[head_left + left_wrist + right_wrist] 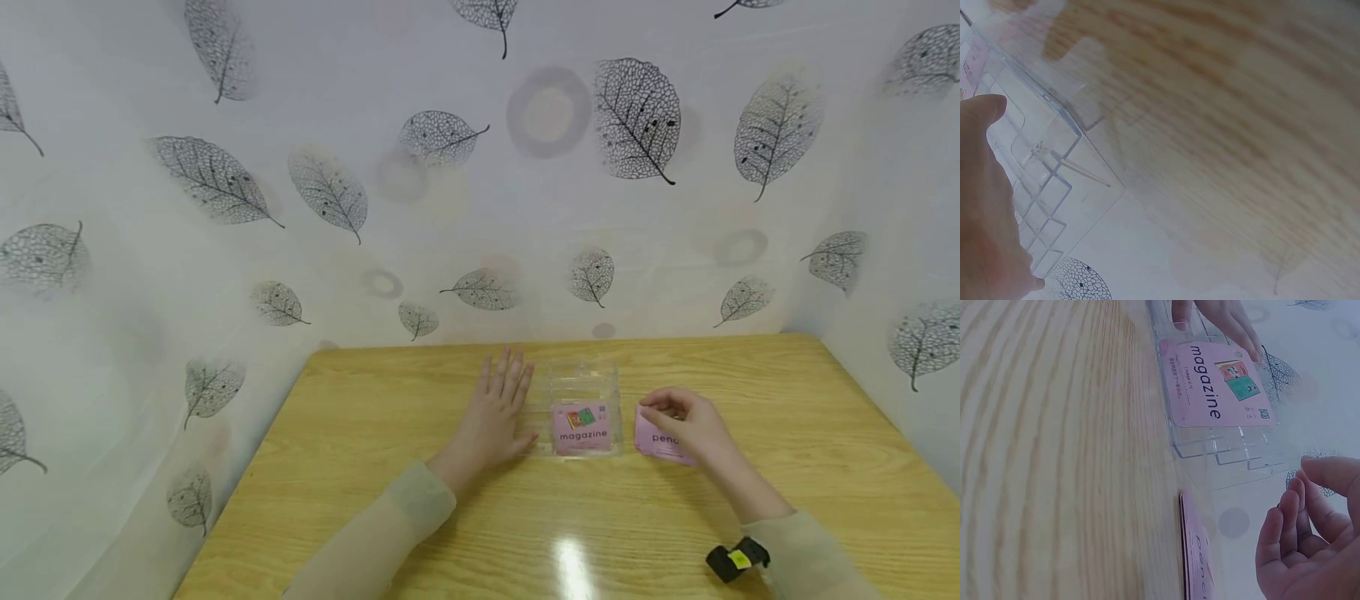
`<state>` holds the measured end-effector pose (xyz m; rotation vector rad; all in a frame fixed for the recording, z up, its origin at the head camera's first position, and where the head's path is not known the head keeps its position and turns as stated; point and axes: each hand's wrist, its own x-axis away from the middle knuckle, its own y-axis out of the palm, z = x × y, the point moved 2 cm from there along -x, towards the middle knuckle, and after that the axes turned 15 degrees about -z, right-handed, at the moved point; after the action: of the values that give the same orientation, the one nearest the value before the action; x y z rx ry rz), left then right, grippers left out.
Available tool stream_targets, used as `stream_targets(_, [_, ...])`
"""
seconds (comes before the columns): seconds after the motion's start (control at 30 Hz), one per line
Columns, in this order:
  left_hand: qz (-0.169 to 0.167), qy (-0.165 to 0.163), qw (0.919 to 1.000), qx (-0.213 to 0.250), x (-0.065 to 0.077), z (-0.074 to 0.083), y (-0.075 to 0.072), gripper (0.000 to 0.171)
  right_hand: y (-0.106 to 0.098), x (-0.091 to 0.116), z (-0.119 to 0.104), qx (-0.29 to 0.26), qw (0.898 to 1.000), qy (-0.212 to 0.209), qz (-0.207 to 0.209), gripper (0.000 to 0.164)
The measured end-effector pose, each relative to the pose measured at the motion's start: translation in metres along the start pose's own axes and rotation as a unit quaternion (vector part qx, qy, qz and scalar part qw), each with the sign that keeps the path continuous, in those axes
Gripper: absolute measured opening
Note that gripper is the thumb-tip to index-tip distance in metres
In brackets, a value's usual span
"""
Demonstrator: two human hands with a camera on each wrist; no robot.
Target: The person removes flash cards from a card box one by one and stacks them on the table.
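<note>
A clear plastic stepped holder [583, 385] stands on the table with a pink "magazine" card [583, 430] in its front part. My left hand [498, 414] lies along the holder's left side, fingers spread and straight, with the thumb [990, 111] over its clear edge. To the right of the holder lies a small stack of pink cards [651, 445], its top one reading "penc…", partly covered by my right hand [686, 421]. The right wrist view shows that hand's fingers [1291, 506] loosely bent above the stack, thumb tip near the index fingertip, no card between them.
The wooden table [360, 417] reaches back to a white leaf-printed curtain [480, 208], which also runs down both sides. A black strap device with a yellow label [738, 559] sits at the right wrist.
</note>
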<state>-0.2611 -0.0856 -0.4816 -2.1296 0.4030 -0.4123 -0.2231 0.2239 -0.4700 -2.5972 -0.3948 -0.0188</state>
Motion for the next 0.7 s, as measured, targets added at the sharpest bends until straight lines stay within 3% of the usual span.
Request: stream_targets(0.7, [-0.001, 0.003, 1.0, 0.009, -0.001, 0.0, -0.002, 0.108, 0.017, -0.007, -0.014, -0.019, 0.999, -0.006, -0.025, 0.022])
